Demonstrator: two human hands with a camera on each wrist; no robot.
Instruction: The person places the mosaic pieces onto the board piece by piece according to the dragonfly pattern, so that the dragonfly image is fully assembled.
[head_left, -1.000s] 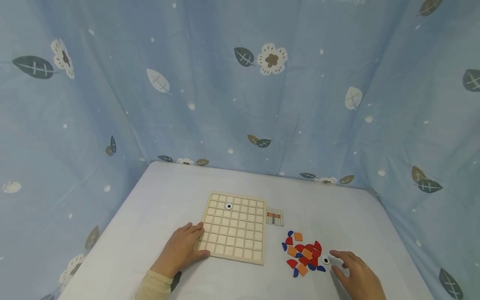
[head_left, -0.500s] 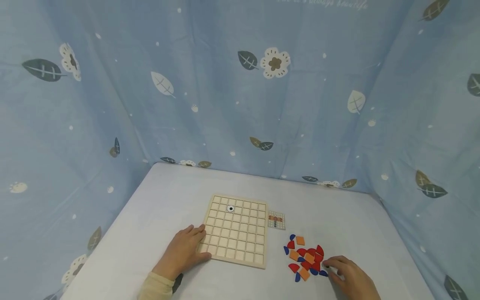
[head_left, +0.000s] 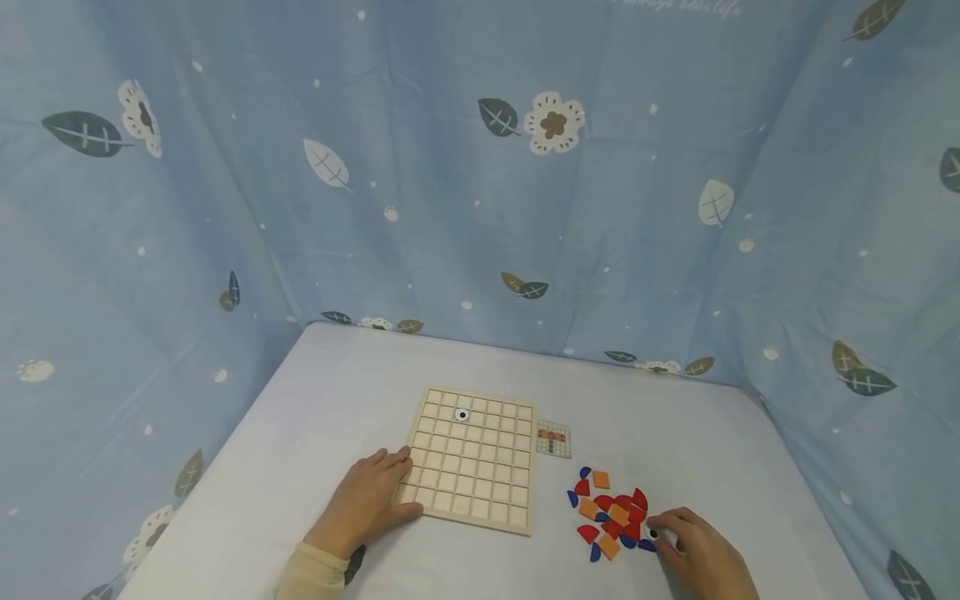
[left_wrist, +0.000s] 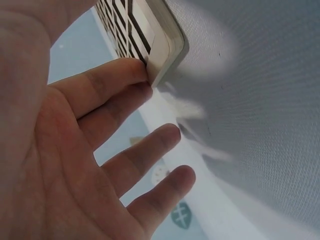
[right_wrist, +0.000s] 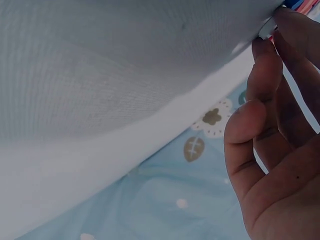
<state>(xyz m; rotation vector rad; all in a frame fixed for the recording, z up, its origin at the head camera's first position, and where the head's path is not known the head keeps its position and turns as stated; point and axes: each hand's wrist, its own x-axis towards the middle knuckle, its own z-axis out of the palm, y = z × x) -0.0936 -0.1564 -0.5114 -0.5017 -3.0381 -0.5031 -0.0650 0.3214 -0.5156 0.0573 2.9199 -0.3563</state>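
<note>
In the head view my left hand (head_left: 367, 500) rests at the near-left corner of a wooden grid board (head_left: 472, 458), thumb along the near edge. The left wrist view has fairly straight fingers, two of them touching the board's rim (left_wrist: 167, 50). A white piece with a black dot (head_left: 462, 415), like an eye, lies in a cell of the upper rows. My right hand (head_left: 705, 550) pinches a second such eye piece (head_left: 653, 534) between thumb and fingertips, low over the cloth. Beside it lie red quarter-circle pieces (head_left: 588, 534), orange squares (head_left: 601, 479) and blue half-circles (head_left: 596, 552).
A small pattern card (head_left: 553, 438) lies against the board's right side, between board and loose pieces. White cloth (head_left: 637, 417) covers the table. Blue curtains (head_left: 420, 208) printed with leaves and flowers hang behind and at both sides.
My right hand, apart from the eye piece a second ago, has moved left and taken hold of it. The left hand stays at the board's corner. The head view has shifted slightly.
</note>
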